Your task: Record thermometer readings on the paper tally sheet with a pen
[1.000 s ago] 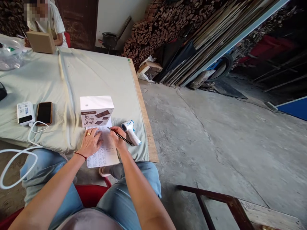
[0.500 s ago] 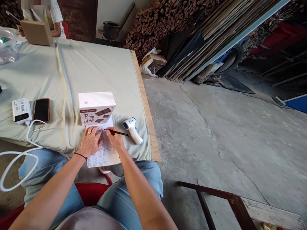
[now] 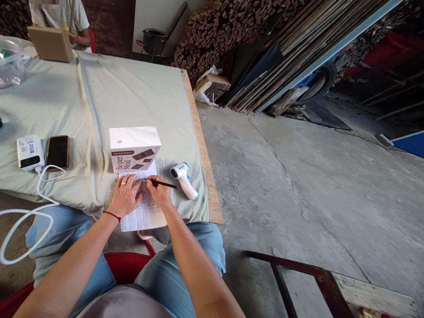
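While the right hand (image 3: 159,191) pinches a black pen (image 3: 163,183), the left hand (image 3: 125,195) lies flat, grasping nothing, on a handwritten sheet (image 3: 141,217) at the near edge of the table (image 3: 139,97); contact between pen tip and paper is hard to tell. A white box (image 3: 135,137) hides part of the sheet's far end, its contents unseen. Cut off at left, a clear plastic container (image 3: 11,73) shows something green, unidentifiable. A cardboard box (image 3: 51,45) partly blocks a seated co-worker (image 3: 78,17). Thermometer gun (image 3: 184,181), right of the pen; phone (image 3: 58,152) and power bank (image 3: 29,150), well left
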